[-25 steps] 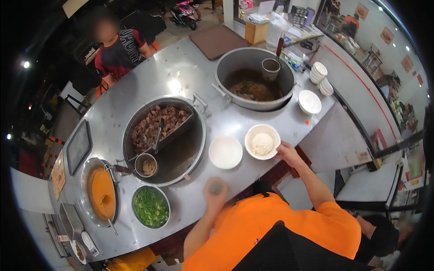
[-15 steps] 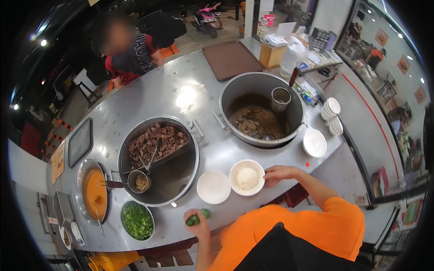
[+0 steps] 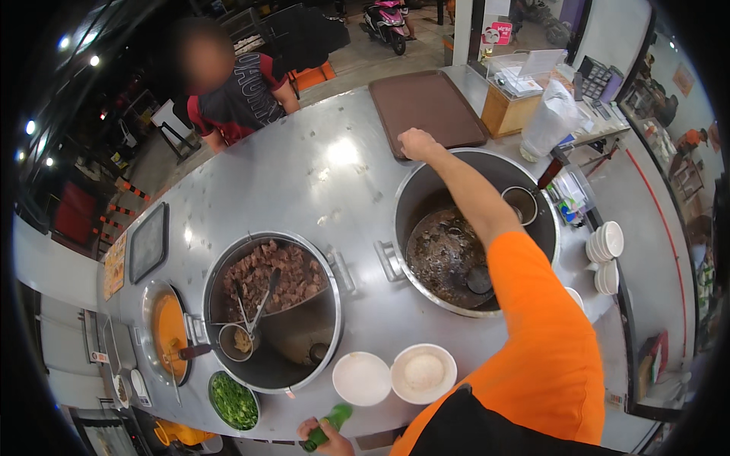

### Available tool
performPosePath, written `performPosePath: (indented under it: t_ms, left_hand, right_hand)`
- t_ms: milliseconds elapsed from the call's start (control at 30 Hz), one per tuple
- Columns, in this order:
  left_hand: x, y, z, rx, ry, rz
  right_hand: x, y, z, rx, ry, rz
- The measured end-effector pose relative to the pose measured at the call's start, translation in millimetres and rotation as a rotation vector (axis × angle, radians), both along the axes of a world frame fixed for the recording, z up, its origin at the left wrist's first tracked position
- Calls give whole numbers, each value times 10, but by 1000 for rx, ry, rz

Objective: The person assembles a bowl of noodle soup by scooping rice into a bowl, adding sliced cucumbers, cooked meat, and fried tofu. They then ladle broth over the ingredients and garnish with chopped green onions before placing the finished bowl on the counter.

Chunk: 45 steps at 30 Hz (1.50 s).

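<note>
My left hand (image 3: 339, 445) is closed around a small green bottle (image 3: 336, 416) at the table's near edge. My right arm stretches across a large pot of dark broth (image 3: 395, 205). At its end, my right hand (image 3: 420, 144) is curled closed over the near-left corner of a brown tray (image 3: 437, 106); whether it grips anything is hidden. Close to the bottle are two white bowls: an apparently empty one (image 3: 360, 378) and another with pale contents (image 3: 423, 373). A bowl of chopped green onions (image 3: 233, 400) lies to the left.
A divided pot (image 3: 340, 319) holds meat chunks, tongs and a strainer. Left of it stands a pan of orange sauce (image 3: 169, 323) with a ladle. Stacked white bowls (image 3: 606, 242) stand at the right edge. A person (image 3: 243, 87) is across the table.
My right hand has left the bowl with pale contents and reached forward over the broth pot to the tray. My left hand still holds the green bottle, now tilted differently. The view has shifted.
</note>
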State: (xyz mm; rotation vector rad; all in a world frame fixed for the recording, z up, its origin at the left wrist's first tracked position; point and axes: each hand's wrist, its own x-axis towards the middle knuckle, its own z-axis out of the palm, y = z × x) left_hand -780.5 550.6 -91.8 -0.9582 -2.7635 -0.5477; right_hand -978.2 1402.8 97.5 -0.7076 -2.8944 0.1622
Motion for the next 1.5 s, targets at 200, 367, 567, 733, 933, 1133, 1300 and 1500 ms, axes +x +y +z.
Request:
performPosePath:
  t_ms: [200, 367, 567, 733, 933, 1133, 1300, 1500]
  left_hand:
    - [32, -298, -93, -8, 89, 69]
    - [82, -210, -400, 123, 26, 135]
    - [-94, -222, -409, 251, 26, 211]
    - [-83, -310, -421, 357, 29, 304]
    - [-64, -82, -179, 528, -56, 396]
    - [-12, 172, 200, 593, -121, 453]
    - [166, 515, 588, 632, -190, 494]
    - [113, 970, 1038, 645, -260, 453]
  right_hand:
    - [-500, -78, -652, 173, -147, -7]
    - [-422, 7, -664, 191, -231, -30]
    - [-432, 186, -700, 321, -264, 88]
    - [-525, 225, -615, 312, -330, 124]
    - [-533, 91, -682, 359, -312, 39]
    - [-681, -167, -357, 167, -106, 102]
    - [-579, -942, -153, -8, -90, 385]
    - [-674, -1609, -430, -68, -26, 646]
